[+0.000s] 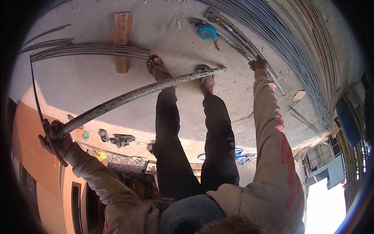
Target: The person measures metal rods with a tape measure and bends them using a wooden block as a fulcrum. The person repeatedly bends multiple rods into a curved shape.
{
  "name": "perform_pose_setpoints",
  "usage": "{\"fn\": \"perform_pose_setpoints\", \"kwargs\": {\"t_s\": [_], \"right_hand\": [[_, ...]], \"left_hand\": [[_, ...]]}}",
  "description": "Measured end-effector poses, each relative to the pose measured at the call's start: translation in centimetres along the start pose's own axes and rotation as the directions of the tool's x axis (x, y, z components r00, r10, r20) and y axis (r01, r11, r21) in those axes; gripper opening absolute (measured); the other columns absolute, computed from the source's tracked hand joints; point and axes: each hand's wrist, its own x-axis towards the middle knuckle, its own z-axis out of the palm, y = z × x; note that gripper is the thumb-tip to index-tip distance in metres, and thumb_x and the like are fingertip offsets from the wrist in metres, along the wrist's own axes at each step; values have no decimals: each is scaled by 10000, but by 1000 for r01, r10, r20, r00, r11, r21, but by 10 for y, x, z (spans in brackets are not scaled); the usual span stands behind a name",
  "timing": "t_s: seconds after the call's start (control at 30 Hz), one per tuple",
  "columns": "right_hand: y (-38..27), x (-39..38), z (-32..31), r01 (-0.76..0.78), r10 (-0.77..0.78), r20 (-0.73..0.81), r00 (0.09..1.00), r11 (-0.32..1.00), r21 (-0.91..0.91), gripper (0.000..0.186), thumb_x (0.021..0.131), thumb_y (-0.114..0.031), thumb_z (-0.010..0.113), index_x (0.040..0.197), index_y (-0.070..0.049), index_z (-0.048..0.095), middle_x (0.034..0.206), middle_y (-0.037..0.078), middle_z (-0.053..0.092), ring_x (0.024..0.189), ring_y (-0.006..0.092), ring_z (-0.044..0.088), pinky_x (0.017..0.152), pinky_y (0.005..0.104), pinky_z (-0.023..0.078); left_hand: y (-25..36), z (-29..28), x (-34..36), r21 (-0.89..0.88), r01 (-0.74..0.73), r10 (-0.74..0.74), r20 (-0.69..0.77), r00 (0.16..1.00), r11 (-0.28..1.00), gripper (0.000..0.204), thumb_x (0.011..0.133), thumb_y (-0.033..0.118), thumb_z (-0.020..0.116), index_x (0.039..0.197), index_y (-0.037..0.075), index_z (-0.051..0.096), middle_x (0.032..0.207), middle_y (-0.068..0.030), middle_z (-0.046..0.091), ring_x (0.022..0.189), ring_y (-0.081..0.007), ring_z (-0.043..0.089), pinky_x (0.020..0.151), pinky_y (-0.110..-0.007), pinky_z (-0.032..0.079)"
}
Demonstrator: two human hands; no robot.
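The left hand (54, 136) was wrapped tight around the near end of a long, paint-flecked grey metal pipe (136, 93), and it also gripped a thin dark steel rod (36, 97) that curved up from the fist. The pipe ran from that fist across the pale concrete floor (78, 78) to its far end, which lay just past the person's two sandalled feet (157, 68). The right hand (258, 63), beyond the pipe's far end, was closed on a slim grey steel bar (272, 78) lying on the floor. Above the pipe, a bundle of straight grey steel rods (89, 50) rested across a short wooden block (122, 35). Further beyond the pipe's far end sat a blue round tape measure (207, 32), beside a big coil of grey wire rods (296, 50).
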Motion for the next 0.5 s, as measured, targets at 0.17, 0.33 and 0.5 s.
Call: {"fn": "perform_pose_setpoints", "kwargs": {"t_s": [0.17,0.33,0.5], "right_hand": [[24,127,-20,-124,172,-56,983,865,486,646,922,-423,639,1337,46,483,1069,239,644,961,346,653,718,466,573],[37,175,-16,-64,119,-111,987,911,408,640,914,-443,644,1314,40,514,1066,218,655,951,322,654,735,441,563],[43,177,-25,-8,65,-144,988,930,367,636,907,-463,650,1290,34,545,1062,197,666,942,299,655,751,415,552]], "left_hand": [[-16,11,-18,-127,-37,33,-28,999,991,477,932,317,632,1136,-106,548,636,28,502,609,-109,512,720,-266,485],[-22,18,-21,-151,-52,56,23,998,987,465,940,337,616,1146,-75,554,604,49,491,578,-108,541,672,-254,506],[-23,6,-28,-254,55,-8,181,983,966,421,979,343,527,1144,-43,563,618,30,526,642,-159,596,877,-395,552]]}}
